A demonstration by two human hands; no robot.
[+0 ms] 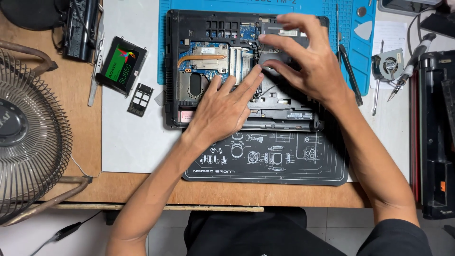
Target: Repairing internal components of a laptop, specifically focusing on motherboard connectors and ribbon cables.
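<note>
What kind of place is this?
Probably an electronics repair bench: an opened laptop lies on a blue work mat, with a loose cooling fan and screwdrivers beside it.

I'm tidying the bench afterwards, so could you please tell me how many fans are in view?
2: a large wire-caged desk fan at the left edge, and a small loose cooling fan right of the blue mat. The hands may hide another inside the laptop.

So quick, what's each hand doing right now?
Left hand: open, fingers flat on the opened laptop, holding nothing.
Right hand: fingers spread over a dark flat part; whether its grip has closed cannot be told.
</note>
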